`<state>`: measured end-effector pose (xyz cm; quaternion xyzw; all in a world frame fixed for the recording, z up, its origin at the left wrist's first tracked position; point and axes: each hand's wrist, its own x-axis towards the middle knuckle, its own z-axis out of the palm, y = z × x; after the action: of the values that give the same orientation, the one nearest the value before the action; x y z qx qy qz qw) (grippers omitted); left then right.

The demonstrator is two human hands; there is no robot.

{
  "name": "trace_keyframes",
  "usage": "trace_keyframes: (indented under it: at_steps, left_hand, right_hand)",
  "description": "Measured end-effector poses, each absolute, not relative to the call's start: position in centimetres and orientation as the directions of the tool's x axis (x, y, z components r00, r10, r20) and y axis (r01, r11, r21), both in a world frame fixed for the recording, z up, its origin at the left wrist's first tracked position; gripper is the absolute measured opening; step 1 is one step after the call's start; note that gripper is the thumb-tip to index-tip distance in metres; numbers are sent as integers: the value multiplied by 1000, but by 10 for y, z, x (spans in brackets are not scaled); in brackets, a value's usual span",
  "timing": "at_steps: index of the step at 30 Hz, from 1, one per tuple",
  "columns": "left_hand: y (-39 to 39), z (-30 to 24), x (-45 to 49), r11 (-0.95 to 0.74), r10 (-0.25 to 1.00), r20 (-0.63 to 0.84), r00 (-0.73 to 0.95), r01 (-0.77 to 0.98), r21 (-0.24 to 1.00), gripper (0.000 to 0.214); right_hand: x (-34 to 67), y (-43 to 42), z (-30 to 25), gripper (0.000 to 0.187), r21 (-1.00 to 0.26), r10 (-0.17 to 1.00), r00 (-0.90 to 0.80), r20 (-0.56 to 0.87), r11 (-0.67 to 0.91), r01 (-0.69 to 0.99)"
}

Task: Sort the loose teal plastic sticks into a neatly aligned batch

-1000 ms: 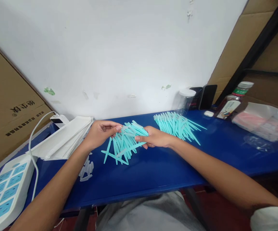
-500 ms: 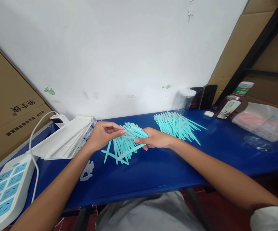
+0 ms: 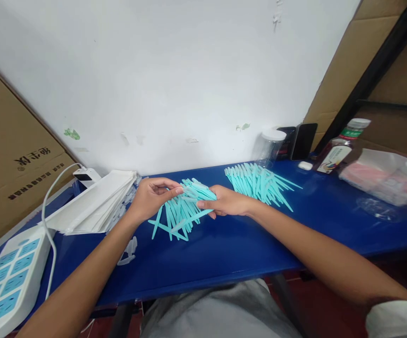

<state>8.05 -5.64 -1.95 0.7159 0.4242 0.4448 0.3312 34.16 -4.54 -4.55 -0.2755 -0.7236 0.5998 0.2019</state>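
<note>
Turquoise eyebrow razors (image 3: 178, 218), thin sticks with clear caps at one end, lie in a loose pile on the blue table. My right hand (image 3: 226, 201) is closed round a bunch of razors (image 3: 200, 191) above this pile, its thumb on top. From the left, my left hand (image 3: 156, 195) pinches with thumb and forefinger at the capped end of that bunch, on what looks like a clear cap. Its other fingers are curled and partly hidden. To the right, a second pile of razors (image 3: 256, 183) is fanned out in a row.
Clear caps (image 3: 129, 251) and a stack of white sleeves (image 3: 94, 199) lie left. Beyond them are a power strip (image 3: 16, 277) with a white cable and a cardboard box (image 3: 16, 141). A lidded jar (image 3: 271, 145), phone (image 3: 304, 141), bottle (image 3: 340, 148) and pink packet (image 3: 372, 176) stand right.
</note>
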Motion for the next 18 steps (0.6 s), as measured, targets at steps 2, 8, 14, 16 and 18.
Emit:
trace_keyframes:
  at_steps: [2, 8, 14, 16, 18]
  left_hand:
    - [-57, -20, 81, -452, 887, 378, 264, 335, 827, 24]
    - [-62, -23, 86, -555, 828, 466, 311, 340, 759, 16]
    - [-67, -16, 86, -633, 772, 526, 357, 351, 690, 22]
    - [-68, -14, 87, -632, 772, 523, 360, 356, 688, 29]
    - [-70, -12, 87, -621, 782, 519, 344, 364, 694, 31]
  right_hand:
    - [341, -46, -45, 47, -978, 638, -769, -38, 136, 161]
    - [341, -47, -45, 45, -977, 632, -775, -6, 161, 138]
    - [342, -49, -41, 47, -972, 635, -773, -12, 173, 157]
    - [342, -49, -40, 49, -972, 641, -767, -24, 165, 168]
    - [342, -50, -39, 48, -976, 640, -768, -19, 154, 153]
